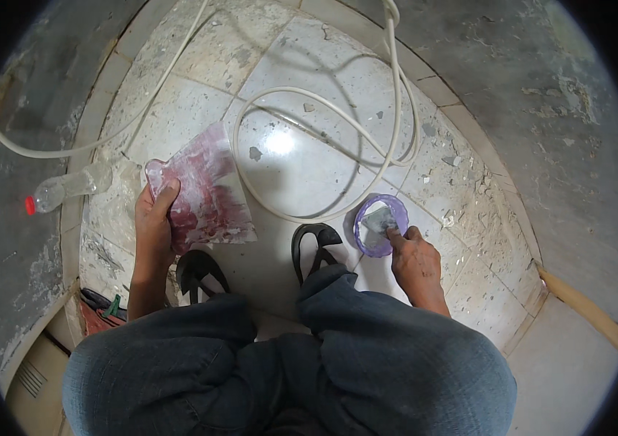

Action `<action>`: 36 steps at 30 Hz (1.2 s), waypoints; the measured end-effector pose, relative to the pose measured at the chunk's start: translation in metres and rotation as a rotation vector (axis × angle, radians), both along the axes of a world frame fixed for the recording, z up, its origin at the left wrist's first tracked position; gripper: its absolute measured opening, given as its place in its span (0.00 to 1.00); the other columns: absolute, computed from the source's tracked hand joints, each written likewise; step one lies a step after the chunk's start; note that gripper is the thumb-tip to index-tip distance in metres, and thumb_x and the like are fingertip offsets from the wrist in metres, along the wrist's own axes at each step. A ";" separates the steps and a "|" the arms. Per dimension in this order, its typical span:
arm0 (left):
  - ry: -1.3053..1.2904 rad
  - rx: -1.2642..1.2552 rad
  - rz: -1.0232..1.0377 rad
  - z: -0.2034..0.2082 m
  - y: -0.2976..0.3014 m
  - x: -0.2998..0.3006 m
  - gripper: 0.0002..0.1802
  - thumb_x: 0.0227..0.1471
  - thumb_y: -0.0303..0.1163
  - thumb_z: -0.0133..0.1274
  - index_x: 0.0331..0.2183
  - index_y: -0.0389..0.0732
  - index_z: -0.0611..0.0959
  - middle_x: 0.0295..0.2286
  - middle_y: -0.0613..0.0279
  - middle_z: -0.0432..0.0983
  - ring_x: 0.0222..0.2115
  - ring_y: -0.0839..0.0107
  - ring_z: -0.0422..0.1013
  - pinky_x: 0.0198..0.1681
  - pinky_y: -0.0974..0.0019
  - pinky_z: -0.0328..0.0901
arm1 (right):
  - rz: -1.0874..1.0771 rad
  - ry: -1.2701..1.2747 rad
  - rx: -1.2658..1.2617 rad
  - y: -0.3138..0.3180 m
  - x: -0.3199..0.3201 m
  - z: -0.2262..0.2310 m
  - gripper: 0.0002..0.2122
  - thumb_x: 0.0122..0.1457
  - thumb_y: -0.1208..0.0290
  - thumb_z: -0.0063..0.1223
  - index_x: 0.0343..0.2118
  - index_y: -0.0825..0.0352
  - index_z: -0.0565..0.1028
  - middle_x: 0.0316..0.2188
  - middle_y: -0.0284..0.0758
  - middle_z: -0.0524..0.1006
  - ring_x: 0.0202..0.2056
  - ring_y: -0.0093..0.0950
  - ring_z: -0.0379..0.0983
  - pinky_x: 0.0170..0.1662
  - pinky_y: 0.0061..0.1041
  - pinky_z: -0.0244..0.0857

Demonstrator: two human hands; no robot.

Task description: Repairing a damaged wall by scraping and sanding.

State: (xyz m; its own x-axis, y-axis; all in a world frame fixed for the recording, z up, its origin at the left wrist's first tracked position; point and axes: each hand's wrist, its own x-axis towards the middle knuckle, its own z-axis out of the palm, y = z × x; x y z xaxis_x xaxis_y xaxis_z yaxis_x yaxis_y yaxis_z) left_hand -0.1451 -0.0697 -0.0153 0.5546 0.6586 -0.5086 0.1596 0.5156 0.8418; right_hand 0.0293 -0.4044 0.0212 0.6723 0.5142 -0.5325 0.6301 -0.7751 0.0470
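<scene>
- Gripping the board (211, 195) by its left edge, centre-left, left hand (154, 221) probably spares its face.
- Right hand (418, 266) pinches a scraper (377, 220) inside the bowl (401, 211), centre-right.

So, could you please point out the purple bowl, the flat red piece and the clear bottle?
Purple bowl (399, 209), head view: its upper right wall.
Flat red piece (204, 190), head view: middle of its smeared face.
Clear bottle (75, 184), head view: middle of its body.

White-streaked red sheet (209, 192), purple bowl (401, 212)
</scene>
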 end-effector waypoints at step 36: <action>-0.026 -0.202 0.046 -0.020 0.012 -0.008 0.09 0.55 0.33 0.50 0.35 0.38 0.75 0.21 0.68 0.72 0.18 0.80 0.68 0.19 0.76 0.64 | -1.107 0.856 0.531 -0.055 0.026 -0.008 0.14 0.61 0.73 0.45 0.47 0.72 0.73 0.26 0.37 0.77 0.18 0.22 0.71 0.22 0.18 0.66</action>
